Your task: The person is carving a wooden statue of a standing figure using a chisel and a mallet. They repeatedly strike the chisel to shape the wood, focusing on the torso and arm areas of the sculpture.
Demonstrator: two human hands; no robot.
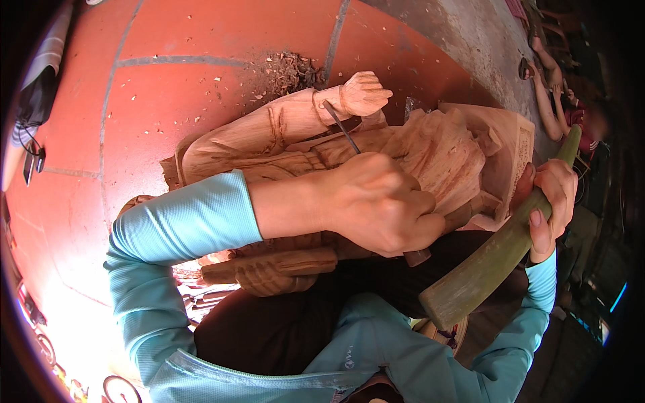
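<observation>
A carved wooden statue [289, 127] of a robed figure lies across in front of me, one arm with a fist stretched to the far side. My left hand [386, 205] is closed round a chisel [341, 126]. Its metal shaft runs from my fist to the cuff of the carved arm, and the butt of its handle shows below my fingers. My right hand [554, 201] grips a greenish, slightly curved wooden mallet [484, 272], its thick end slanting down toward my lap, apart from the chisel's butt.
Wood shavings [289, 72] are heaped on the red tiled floor [195, 33] beyond the statue, with chips scattered about. Near my lap a carved wooden hand [269, 277] sticks out. Another person [554, 80] sits at the far right. Bicycle wheels [121, 389] show at the lower left.
</observation>
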